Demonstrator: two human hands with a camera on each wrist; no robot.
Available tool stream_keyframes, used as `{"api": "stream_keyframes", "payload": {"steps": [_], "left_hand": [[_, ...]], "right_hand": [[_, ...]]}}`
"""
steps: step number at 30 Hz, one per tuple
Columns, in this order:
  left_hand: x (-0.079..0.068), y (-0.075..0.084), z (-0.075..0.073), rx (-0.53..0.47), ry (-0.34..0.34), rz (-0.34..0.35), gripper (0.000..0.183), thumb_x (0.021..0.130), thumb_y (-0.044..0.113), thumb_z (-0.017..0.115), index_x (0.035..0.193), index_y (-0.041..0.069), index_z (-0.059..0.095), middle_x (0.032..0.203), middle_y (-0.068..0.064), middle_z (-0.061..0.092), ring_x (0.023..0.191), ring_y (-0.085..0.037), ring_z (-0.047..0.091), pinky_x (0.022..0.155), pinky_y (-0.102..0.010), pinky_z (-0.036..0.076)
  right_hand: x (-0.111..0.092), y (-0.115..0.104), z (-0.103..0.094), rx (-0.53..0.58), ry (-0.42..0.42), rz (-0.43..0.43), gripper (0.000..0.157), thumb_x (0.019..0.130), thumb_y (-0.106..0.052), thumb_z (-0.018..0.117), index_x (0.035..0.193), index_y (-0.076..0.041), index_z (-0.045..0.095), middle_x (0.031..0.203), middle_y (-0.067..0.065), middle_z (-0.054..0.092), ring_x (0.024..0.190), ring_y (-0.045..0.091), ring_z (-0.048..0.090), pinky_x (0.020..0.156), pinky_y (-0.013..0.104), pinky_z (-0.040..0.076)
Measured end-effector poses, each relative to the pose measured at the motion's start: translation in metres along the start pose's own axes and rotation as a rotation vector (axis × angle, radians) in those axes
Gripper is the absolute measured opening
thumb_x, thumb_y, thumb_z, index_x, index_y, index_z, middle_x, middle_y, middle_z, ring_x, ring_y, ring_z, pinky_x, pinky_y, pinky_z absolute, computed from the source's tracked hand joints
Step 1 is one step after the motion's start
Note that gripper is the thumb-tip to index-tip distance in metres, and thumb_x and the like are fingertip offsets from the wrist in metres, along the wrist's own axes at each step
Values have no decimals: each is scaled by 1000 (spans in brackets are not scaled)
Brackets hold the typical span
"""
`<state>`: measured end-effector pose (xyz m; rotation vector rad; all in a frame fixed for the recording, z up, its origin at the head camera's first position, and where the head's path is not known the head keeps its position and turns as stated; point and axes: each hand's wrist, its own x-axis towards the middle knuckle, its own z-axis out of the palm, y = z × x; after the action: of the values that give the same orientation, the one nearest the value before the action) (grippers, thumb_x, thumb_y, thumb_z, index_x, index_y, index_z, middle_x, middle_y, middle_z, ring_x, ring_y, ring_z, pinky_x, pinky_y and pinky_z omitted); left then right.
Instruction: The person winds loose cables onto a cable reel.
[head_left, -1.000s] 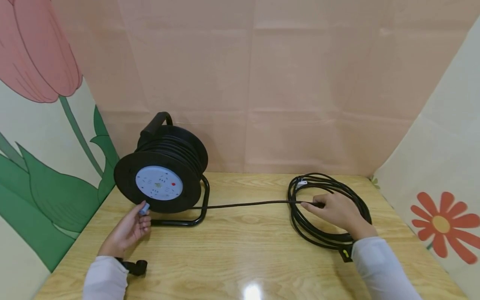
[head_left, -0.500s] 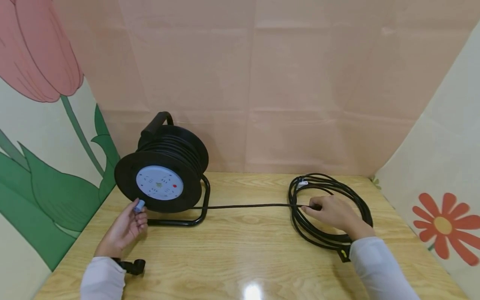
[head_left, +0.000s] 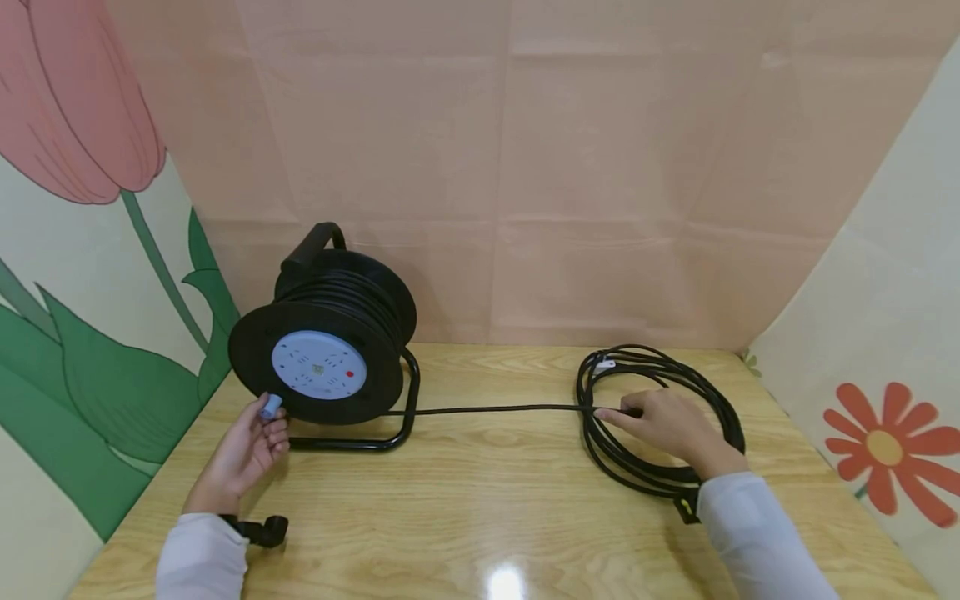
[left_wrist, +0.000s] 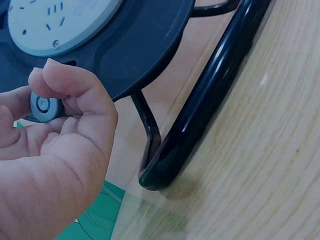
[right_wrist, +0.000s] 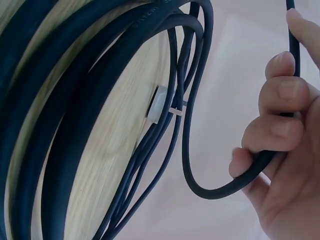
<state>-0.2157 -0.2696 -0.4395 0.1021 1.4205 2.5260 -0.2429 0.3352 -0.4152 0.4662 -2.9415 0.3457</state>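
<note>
A black cable reel [head_left: 247,354] stands at the left, with black cable wound on its drum and a pale socket plate [head_left: 318,365] on its front disc. At the disc's lower left edge my left hand [head_left: 238,458] grips the small blue-grey crank knob [head_left: 271,407]; in the left wrist view the curled fingers wrap around this knob [left_wrist: 45,107]. A straight stretch of cable [head_left: 495,408] runs from the reel to the right. My right hand [head_left: 675,429] holds it over the loose cable coil [head_left: 726,417], the cable [right_wrist: 220,192] passing through its fingers in the right wrist view.
The reel rests on a black tubular stand [head_left: 360,445] and has a carrying handle [head_left: 307,250] on top. A white tag [head_left: 604,365] is on the coil. Wrist cameras [head_left: 264,531] show at both cuffs. Fabric walls [head_left: 495,208] border the wooden table [head_left: 450,517].
My left hand and the knob have shifted left and slightly up along the disc's edge. The socket plate has turned slightly clockwise. The right hand has moved little, still holding the cable.
</note>
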Motion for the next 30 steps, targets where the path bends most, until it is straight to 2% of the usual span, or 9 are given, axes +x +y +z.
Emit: {"api": "stream_keyframes", "payload": {"steps": [2, 5, 8, 11, 13, 16, 21, 26, 30], "left_hand": [[-1, 1, 0, -8, -4, 5, 42, 111, 37, 29, 90, 11, 54, 75, 5, 45, 66, -5, 42, 62, -20, 41], [-3, 4, 2, -11, -5, 15, 43, 111, 36, 28, 90, 10, 55, 76, 5, 46, 66, -5, 43, 62, -20, 42], [-4, 7, 3, -13, -8, 29, 43, 111, 36, 27, 92, 10, 56, 77, 4, 47, 67, -5, 44, 63, -20, 43], [-6, 11, 3, -9, -9, 46, 43, 111, 36, 27, 93, 10, 57, 78, 4, 47, 68, -6, 45, 64, -20, 43], [-7, 13, 3, -10, -6, 58, 43, 111, 36, 27, 93, 10, 57, 79, 4, 47, 68, -6, 45, 64, -20, 43], [-7, 16, 4, -18, -4, 71, 43, 111, 35, 28, 93, 10, 58, 80, 4, 49, 69, -6, 46, 65, -20, 43], [-7, 20, 4, -63, -1, 81, 42, 111, 34, 30, 93, 9, 58, 80, 3, 51, 69, -7, 47, 65, -22, 44], [-8, 26, 7, -100, -3, 84, 41, 110, 34, 33, 94, 7, 58, 78, 2, 52, 69, -7, 48, 66, -22, 45], [-8, 30, 11, -95, 14, 96, 39, 110, 36, 35, 93, 8, 58, 78, 2, 52, 68, -7, 49, 65, -22, 45]], "right_hand": [[1, -2, -1, 25, -39, 10, 49, 92, -69, 54, 69, -26, 59, 61, -8, 50, 56, 12, 45, 53, 34, 36], [1, -4, -4, 51, -86, 17, 52, 94, -65, 55, 90, -16, 74, 81, 0, 68, 71, 19, 61, 63, 43, 50], [2, -6, -6, 59, -89, -8, 49, 96, -57, 58, 102, -12, 75, 89, 2, 71, 76, 20, 65, 66, 45, 52], [4, -6, -6, 19, -41, -50, 40, 96, -56, 60, 77, -21, 67, 63, -7, 55, 56, 11, 50, 51, 33, 41], [4, -6, -5, -34, -4, -69, 45, 94, -59, 61, 65, -25, 53, 53, -9, 39, 48, 9, 36, 48, 29, 30], [4, -3, -4, -125, 39, -70, 54, 91, -65, 60, 58, -25, 45, 48, -11, 32, 44, 8, 30, 48, 30, 28], [3, 0, -3, -134, 13, -73, 48, 91, -66, 60, 64, -26, 53, 47, -10, 36, 44, 9, 32, 50, 31, 31], [4, 3, -2, -56, 46, -165, 30, 94, -47, 66, 74, -27, 60, 54, -15, 42, 47, 5, 35, 50, 28, 33], [3, 3, 0, 28, 75, -190, 28, 95, -44, 68, 74, -28, 59, 57, -18, 44, 48, 2, 35, 50, 25, 34]]}}
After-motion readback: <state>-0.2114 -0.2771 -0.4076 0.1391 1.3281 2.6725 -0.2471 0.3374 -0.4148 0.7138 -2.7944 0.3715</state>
